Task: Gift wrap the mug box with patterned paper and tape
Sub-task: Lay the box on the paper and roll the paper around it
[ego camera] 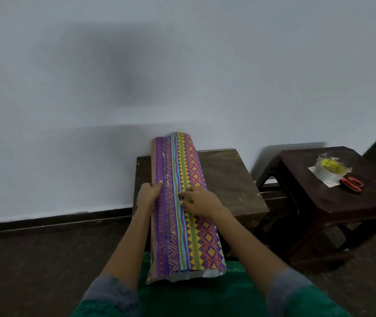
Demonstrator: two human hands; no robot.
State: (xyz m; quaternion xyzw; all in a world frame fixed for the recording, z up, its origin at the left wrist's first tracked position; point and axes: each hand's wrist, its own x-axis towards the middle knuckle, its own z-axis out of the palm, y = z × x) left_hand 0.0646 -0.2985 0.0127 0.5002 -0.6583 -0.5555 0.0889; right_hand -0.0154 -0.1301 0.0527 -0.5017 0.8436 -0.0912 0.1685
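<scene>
The patterned paper [189, 227], striped in purple, blue, green, yellow and orange, is wrapped into a long tube lying lengthwise on a small brown table [225, 179]. The mug box is hidden inside it. My left hand [148, 193] grips the tube's left edge near the middle, thumb on top. My right hand [199, 201] lies flat on top, fingers straight and pressing the paper by the seam. Short bits of clear tape show along the purple band. The tube's near end hangs open over my lap.
A dark wooden stool [333, 197] stands to the right. On it sit a roll of clear tape [328, 171] with a yellow core and orange-handled scissors [352, 184]. A white wall rises directly behind the table; dark floor lies to the left.
</scene>
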